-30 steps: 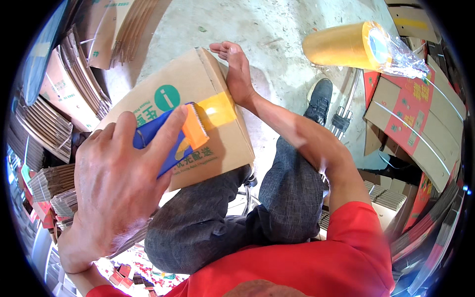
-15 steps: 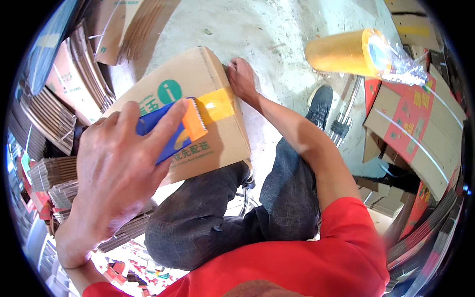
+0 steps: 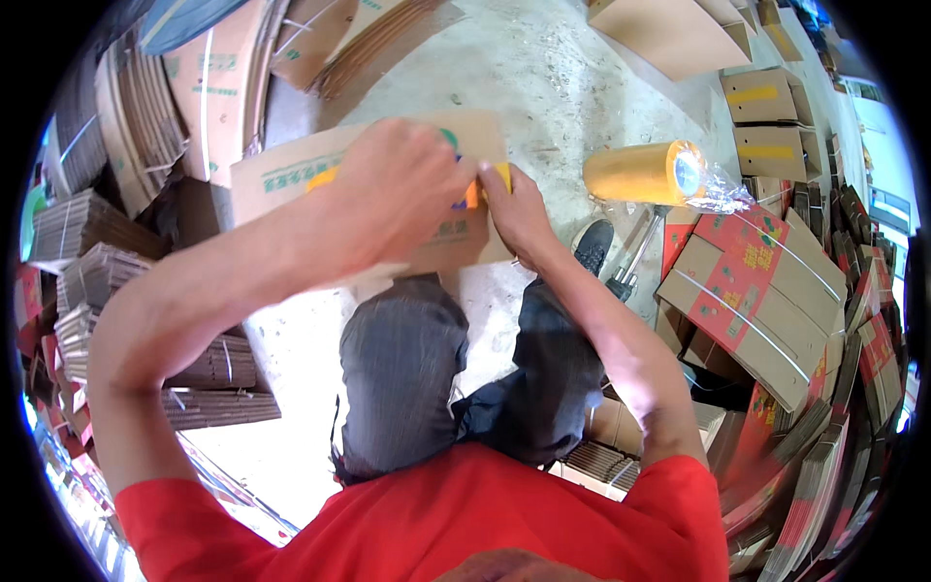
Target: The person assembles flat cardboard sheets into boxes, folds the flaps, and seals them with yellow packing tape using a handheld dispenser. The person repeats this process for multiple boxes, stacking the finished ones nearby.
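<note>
A brown cardboard box (image 3: 281,184) with green printing lies across in front of my knees. Over its top, my left hand (image 3: 398,189) is closed around a tape dispenser, of which only blue and orange parts (image 3: 471,197) show beside the fingers. Yellow tape (image 3: 320,178) runs along the box top and shows again at the right end. There my right hand (image 3: 519,215) grips the box edge, its thumb up against the tape and near the dispenser. Much of the dispenser is hidden under my left hand.
A plastic-wrapped stack of yellow tape rolls (image 3: 630,173) stands ahead on the right. Strapped flat cartons (image 3: 747,291) lean to the right, with bundled cardboard (image 3: 218,97) at left. Open boxes (image 3: 771,121) stand at the far right. A metal leg (image 3: 635,254) is near my shoe.
My left hand has carried the dispenser rightward over the box to its right end. Tape now shows farther left on the top. The box sits flatter, and the whole view has shifted.
</note>
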`<state>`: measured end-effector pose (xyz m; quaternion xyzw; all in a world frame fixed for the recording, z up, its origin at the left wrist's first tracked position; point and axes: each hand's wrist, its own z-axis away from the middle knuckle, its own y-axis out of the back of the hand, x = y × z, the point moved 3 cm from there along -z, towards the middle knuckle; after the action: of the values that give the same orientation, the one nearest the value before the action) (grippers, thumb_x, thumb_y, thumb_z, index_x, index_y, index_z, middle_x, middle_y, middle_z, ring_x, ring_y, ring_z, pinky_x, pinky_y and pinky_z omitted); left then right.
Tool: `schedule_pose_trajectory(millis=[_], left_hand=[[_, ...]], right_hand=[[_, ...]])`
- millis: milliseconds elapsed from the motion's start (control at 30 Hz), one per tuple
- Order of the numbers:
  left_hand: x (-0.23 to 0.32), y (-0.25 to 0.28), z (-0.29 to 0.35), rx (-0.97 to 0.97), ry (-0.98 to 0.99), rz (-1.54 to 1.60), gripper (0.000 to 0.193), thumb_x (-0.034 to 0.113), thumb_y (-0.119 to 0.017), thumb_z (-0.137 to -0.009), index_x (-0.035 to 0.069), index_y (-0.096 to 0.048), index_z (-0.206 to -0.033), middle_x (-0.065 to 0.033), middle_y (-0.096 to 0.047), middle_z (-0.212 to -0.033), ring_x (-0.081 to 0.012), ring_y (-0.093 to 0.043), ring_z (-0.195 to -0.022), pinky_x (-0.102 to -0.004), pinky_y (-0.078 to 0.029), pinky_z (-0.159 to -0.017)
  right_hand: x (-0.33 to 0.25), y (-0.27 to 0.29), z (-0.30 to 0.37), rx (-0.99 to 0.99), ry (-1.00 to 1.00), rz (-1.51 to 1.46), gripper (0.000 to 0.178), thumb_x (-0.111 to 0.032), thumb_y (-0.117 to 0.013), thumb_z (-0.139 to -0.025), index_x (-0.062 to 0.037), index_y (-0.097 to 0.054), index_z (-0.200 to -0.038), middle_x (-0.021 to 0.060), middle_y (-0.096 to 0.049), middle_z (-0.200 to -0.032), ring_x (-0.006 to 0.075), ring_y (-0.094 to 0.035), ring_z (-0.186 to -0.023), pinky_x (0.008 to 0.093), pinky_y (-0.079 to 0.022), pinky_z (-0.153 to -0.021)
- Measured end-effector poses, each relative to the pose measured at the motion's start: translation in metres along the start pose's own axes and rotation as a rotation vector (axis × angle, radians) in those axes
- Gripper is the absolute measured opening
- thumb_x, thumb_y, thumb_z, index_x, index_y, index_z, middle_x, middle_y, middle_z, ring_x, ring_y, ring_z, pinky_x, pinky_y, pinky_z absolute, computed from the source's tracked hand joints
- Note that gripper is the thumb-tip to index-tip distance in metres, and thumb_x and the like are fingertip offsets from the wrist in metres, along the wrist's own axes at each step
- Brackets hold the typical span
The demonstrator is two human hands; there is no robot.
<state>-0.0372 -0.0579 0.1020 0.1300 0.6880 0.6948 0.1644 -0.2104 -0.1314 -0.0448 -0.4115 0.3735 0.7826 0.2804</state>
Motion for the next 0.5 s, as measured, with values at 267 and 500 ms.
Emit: schedule_pose_trajectory(millis=[267,500], left_hand=[[-0.013,-0.011,-0.014,-0.233,-0.092,0.079,0.019,0.018,-0.072,-0.087,0.013,-0.078,-0.105,-0.0122,-0.077,-0.092,-0.0344,-0.075,-0.091,-0.0437,-0.059,-0.077],[-0.011,0.006,0.009,-0.333,-0.103,-0.076,0.015,0.021,-0.07,-0.091,0.013,-0.079,-0.1,-0.0082,-0.077,-0.089,-0.0293,-0.076,-0.088,-0.0412,-0.059,-0.074]], right_hand=[[0.002,-0.011,-0.003,0.11,-0.063,0.092,0.06,-0.051,-0.059,-0.102,0.0066,-0.073,-0.112,0.026,-0.075,-0.104,0.0344,-0.072,-0.098,0.0438,-0.053,-0.087],[0.003,-0.016,-0.003,0.058,-0.068,-0.036,0.061,-0.051,-0.061,-0.102,0.0075,-0.073,-0.118,0.0193,-0.076,-0.106,0.0241,-0.069,-0.096,0.0389,-0.053,-0.089]])
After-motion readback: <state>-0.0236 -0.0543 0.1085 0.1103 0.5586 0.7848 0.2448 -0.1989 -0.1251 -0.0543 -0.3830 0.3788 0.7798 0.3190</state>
